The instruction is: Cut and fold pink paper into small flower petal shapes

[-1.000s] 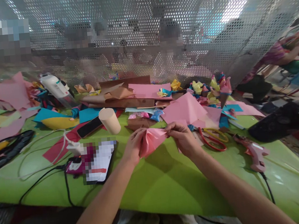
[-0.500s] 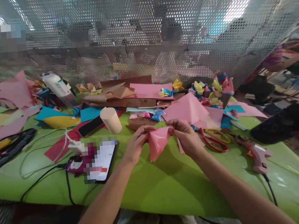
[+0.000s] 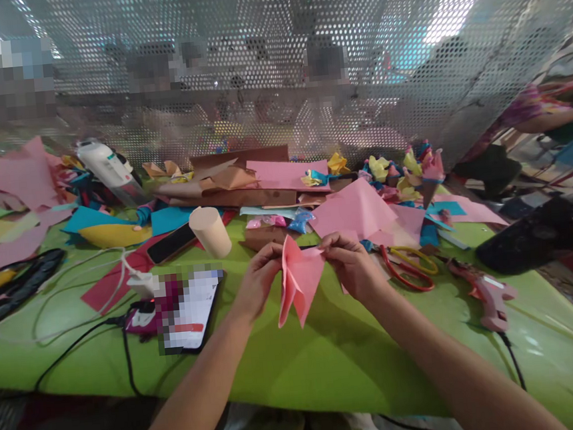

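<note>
A folded pink paper (image 3: 298, 282) hangs point-down between my two hands, just above the green tabletop (image 3: 303, 354). My left hand (image 3: 258, 278) pinches its top left corner with closed fingers. On the other side my right hand (image 3: 352, 266) pinches the top right corner, fingers closed too. The paper's flaps spread open toward me.
A phone (image 3: 190, 310) with cables lies left of my hands, a cream paper cup (image 3: 210, 232) on its side behind it. Scissors (image 3: 409, 268) and a pink glue gun (image 3: 484, 291) lie to the right. Coloured paper scraps (image 3: 273, 176) pile up along the perforated metal screen (image 3: 273, 62).
The pink paper has turned from lying sideways between my hands to hanging point-down, its flaps opened out. Both hands have stayed in about the same place.
</note>
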{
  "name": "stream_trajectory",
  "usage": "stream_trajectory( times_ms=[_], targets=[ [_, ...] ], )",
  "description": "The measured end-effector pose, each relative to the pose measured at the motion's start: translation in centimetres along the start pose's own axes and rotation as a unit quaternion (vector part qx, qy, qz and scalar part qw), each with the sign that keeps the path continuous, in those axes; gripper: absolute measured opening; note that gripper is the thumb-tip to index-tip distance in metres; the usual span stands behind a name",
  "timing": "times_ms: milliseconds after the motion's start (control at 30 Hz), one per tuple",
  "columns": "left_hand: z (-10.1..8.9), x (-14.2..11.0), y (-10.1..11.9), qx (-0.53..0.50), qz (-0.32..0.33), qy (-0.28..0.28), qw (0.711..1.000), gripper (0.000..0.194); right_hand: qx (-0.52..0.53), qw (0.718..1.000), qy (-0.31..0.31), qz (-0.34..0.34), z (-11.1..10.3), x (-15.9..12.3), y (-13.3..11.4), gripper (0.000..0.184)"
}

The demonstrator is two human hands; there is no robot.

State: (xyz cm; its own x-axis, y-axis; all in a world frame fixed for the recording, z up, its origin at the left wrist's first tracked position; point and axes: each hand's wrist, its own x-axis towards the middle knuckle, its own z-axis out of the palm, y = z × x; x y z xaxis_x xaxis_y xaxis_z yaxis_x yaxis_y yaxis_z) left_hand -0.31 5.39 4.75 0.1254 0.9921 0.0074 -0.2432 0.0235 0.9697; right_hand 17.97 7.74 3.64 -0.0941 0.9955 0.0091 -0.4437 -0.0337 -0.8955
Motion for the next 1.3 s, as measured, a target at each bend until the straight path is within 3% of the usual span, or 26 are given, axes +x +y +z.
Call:
stream_trajectory(
  times_ms=[233, 400, 700, 1033, 1167, 1300],
  targets=[
    [-0.2, 0.1, -0.2, 0.033, 0.026, -0.003, 0.999, 0.014, -0.014, 1.000, 0.002, -0.011, 0.1, 0.0, -0.2, 0.011],
    [-0.5, -0.2, 0.2, 0.146, 0.087, -0.012, 0.985, 0.015, -0.030, 0.999, -0.018, 0.000, -0.2, 0.0, -0.7, 0.010],
    [-0.1, -0.7, 1.1, 0.218, 0.147, -0.026, 0.964, 0.018, -0.166, 0.980, -0.080, 0.075, -0.8, 0.4, -0.6, 0.037],
    [-0.4, -0.2, 1.2, 0.175, 0.041, -0.008, 0.984, 0.027, -0.256, 0.964, -0.075, -0.003, -0.5, 0.2, -1.2, 0.032],
    [-0.4, 0.0, 1.0, 0.192, -0.028, -0.082, 0.978, 0.031, -0.300, 0.950, -0.085, -0.027, -0.3, -0.2, -1.1, 0.027],
    [-0.5, 0.1, 0.9, 0.211, -0.061, -0.117, 0.968, 0.030, -0.272, 0.960, -0.063, -0.030, -0.2, -0.2, -1.1, 0.027]
  ],
)
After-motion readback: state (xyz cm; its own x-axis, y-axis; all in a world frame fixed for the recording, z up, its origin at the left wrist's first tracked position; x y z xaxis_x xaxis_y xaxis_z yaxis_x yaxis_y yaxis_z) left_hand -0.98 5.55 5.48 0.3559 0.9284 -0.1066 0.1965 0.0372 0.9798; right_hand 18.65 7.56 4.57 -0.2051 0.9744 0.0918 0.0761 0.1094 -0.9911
